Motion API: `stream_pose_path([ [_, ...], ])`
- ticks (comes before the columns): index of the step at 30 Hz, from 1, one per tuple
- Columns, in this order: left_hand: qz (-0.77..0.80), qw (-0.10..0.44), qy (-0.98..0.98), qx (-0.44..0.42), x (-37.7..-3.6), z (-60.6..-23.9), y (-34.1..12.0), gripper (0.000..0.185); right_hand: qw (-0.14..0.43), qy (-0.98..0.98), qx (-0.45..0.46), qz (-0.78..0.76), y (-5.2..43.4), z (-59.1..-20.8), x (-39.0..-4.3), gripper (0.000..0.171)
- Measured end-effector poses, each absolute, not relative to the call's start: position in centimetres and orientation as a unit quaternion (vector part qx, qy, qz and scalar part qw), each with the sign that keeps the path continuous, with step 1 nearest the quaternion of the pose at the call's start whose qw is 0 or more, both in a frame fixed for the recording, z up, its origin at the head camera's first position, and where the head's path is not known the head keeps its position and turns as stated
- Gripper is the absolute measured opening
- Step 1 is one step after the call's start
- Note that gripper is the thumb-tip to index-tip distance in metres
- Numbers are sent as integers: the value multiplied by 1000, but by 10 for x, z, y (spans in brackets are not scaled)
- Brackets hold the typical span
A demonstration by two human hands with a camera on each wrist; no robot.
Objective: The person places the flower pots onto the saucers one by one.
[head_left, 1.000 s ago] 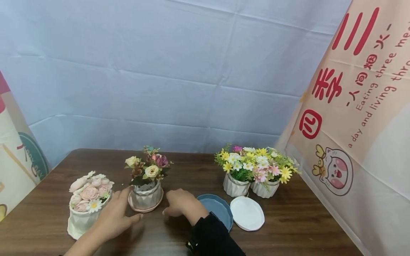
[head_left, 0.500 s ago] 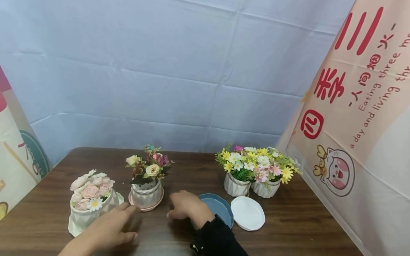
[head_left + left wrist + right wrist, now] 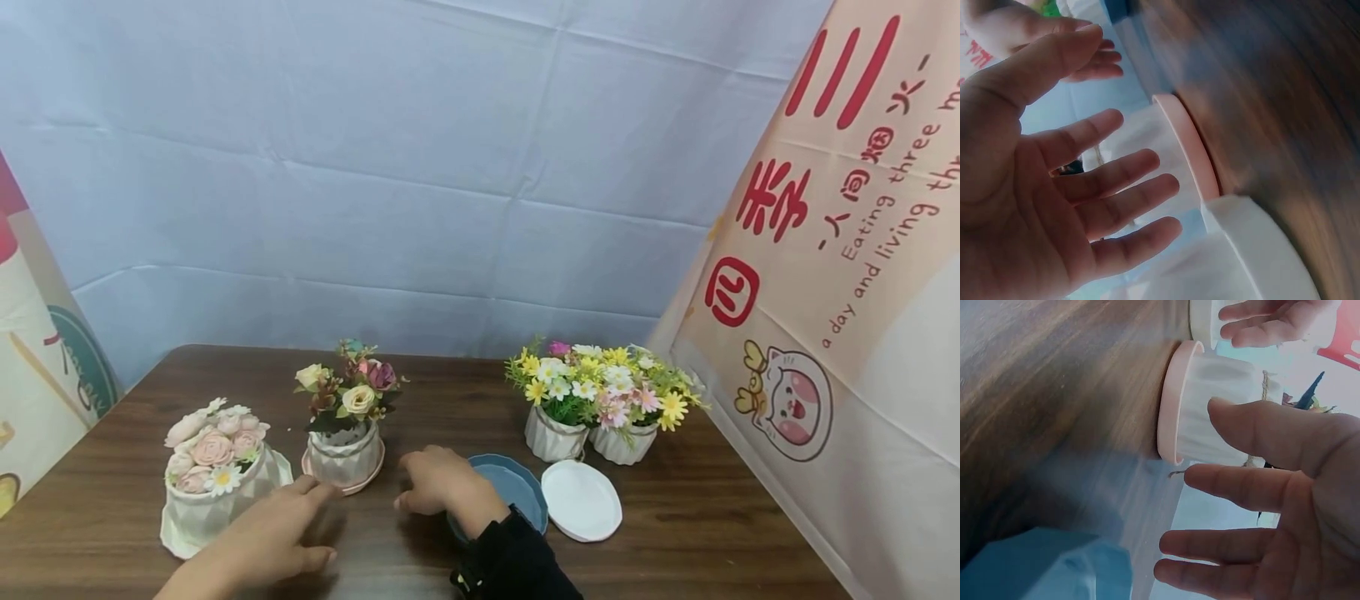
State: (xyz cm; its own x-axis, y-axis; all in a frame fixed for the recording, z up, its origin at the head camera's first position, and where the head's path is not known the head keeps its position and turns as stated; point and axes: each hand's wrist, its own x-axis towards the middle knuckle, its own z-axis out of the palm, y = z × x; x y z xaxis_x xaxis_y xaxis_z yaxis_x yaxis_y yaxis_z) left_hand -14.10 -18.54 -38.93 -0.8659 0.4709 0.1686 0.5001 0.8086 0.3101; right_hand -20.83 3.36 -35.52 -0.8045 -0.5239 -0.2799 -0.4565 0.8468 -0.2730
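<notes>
A white pot (image 3: 343, 457) of cream and purple roses stands on a pink saucer (image 3: 1171, 406) at the table's left-centre. My left hand (image 3: 272, 527) is in front of it, fingers spread and holding nothing. To its left, a white pot of pale pink flowers (image 3: 212, 448) sits on a white scalloped saucer (image 3: 279, 468). My right hand (image 3: 444, 485), also holding nothing, hovers right of the rose pot with fingers extended in the right wrist view. Under the right forearm, a blue plate (image 3: 517, 492) is partly covered.
A white plate (image 3: 582, 502) lies beside the blue one. Behind it, two white pots with yellow, white and pink daisies (image 3: 611, 385) stand close together. A pale cloth (image 3: 420, 183) hangs behind the brown table (image 3: 675, 550), and a printed cloth (image 3: 847, 275) hangs on the right.
My left hand has drawn back toward me from beside the rose pot. The right hand has shifted slightly to the right, away from that pot. The pots stay in place.
</notes>
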Motion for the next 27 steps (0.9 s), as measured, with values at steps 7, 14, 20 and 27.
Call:
stream_pose_path([
  [7, -172, 45, -946, -272, -143, -391, -172, 57, 174, 948, -239, -121, 53, -353, -208, 48],
  [14, -171, 71, -940, -286, -144, -393, -161, 55, 173, 950, -216, -146, 77, -352, -207, 44],
  [20, -172, 75, -940, -286, -150, -393, -148, 55, 161, 950, -213, -164, 96, -354, -207, 41],
  [27, -172, 80, -934, -304, -159, -394, -131, 51, 142, 952, -209, -173, 116, -358, -210, 43],
])
